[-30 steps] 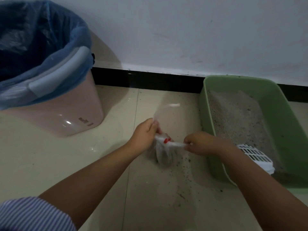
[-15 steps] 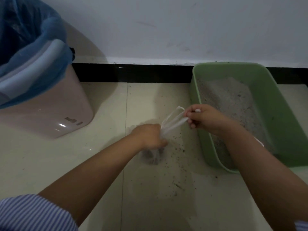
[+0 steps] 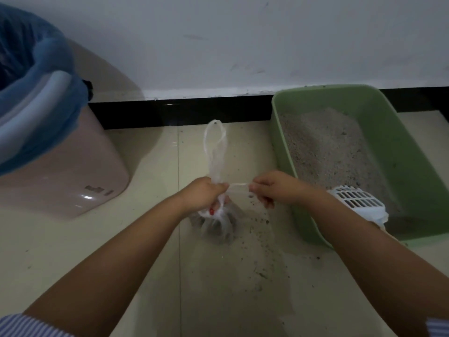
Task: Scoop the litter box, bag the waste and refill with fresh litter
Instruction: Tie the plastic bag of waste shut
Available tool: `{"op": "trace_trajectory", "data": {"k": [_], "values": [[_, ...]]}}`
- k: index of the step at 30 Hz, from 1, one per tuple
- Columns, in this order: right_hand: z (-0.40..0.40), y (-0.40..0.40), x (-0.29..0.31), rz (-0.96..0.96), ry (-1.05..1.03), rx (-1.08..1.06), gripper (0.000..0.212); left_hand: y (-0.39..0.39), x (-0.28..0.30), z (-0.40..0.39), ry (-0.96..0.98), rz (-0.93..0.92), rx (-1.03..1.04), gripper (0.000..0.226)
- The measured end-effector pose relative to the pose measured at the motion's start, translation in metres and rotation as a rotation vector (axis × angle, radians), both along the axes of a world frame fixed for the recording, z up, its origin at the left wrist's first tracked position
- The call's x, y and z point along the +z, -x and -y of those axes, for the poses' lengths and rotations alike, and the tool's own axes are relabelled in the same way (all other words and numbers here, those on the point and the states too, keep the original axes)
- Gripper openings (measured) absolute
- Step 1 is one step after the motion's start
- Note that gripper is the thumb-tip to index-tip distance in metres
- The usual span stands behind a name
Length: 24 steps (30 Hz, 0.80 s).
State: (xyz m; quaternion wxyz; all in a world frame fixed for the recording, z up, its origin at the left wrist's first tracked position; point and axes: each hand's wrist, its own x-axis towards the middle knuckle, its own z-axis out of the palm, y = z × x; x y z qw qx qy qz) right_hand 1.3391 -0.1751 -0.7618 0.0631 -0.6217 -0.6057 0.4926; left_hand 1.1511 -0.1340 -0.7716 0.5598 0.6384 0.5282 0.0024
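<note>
Left hand (image 3: 202,194) grips neck of one waste bag (image 3: 217,221) on floor; right hand (image 3: 272,188) pinches one handle (image 3: 239,187), now pulled level, lower than 0.5 s ago. One litter box (image 3: 388,132), one scoop (image 3: 359,203) inside, one bin (image 3: 63,176).

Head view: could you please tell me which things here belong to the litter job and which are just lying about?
Part of the job:
- waste bag, neck held by the left hand, handle pulled by the right hand
- litter box
- scoop in the box
- lined bin

Just lying about:
- spilled grit on the floor
</note>
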Motion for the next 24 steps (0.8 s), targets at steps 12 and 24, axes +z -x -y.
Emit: {"op": "trace_trajectory", "data": {"k": [12,24], "values": [[0.012,0.018,0.015,-0.361,0.599,0.302,0.032,0.035,0.008,-0.007,0.458,0.409,0.411,0.026],[0.008,0.03,-0.012,0.153,0.036,0.15,0.03,0.034,0.003,0.006,0.056,0.288,0.247,0.032]]}}
